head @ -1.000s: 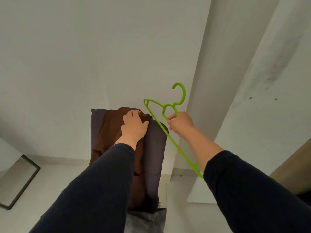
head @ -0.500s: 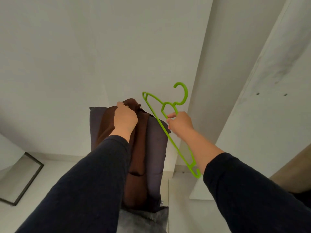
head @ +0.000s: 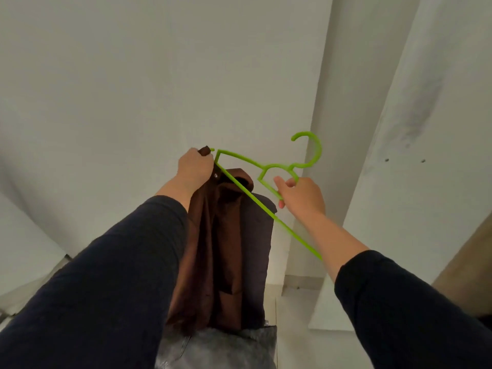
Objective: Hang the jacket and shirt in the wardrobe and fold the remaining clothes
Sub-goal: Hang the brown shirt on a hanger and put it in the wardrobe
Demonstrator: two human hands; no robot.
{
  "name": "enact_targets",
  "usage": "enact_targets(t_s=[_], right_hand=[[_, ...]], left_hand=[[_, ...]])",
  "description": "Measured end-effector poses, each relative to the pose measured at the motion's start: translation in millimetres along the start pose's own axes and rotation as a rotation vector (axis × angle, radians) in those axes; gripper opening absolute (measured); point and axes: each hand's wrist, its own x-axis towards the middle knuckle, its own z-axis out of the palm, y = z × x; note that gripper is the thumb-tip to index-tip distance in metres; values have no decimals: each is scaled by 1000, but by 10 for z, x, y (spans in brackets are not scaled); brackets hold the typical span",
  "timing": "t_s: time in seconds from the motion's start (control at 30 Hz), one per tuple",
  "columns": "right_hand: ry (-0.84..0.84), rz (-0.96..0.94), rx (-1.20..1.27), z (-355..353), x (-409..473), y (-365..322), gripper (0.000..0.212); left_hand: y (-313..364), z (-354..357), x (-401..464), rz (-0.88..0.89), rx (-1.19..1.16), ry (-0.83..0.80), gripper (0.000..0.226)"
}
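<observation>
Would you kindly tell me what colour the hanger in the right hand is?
Bright lime green; the hanger, held by the right hand, shows clearly in the head view.

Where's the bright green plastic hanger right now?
Head view, centre-right: the bright green plastic hanger is gripped near its neck by the right hand, its far tip beside the left hand holding the brown garment.

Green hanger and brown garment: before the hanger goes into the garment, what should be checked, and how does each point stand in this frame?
1. Right hand grips the green hanger near its neck: ok.
2. Left hand pinches the brown garment at its top edge: ok.
3. Hanger's far tip at the garment's top, beside the left hand: ok.
4. Hanger arm inside a shoulder: cannot tell.
5. Hook free: ok.
6. Wardrobe rail in view: not ok.
</observation>
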Motion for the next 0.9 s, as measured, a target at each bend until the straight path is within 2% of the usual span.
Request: enact_targets(t_s=[0.1, 0.23, 0.4, 0.53, 0.73, 0.9], right_hand=[[110, 9, 38, -234, -242, 22, 47], [257, 20, 12, -612, -529, 148, 44], [400, 44, -33, -1164, -867, 408, 40], [511, 70, -59, -1699, -1129, 652, 41], [634, 144, -173, -2556, -1510, 960, 42], [722, 156, -202, -3124, -1798, 1175, 39]], left_hand=[[232, -143, -141, 73, -52, 29, 37], [542, -180, -359, 124, -142, 42, 41], [1087, -42, -688, 195, -151, -175, 44], [1552, 209, -995, 195, -194, -295, 28], [2126, 588, -1420, 314, -222, -301, 33], [2500, 829, -1725, 507, -99, -227, 25]])
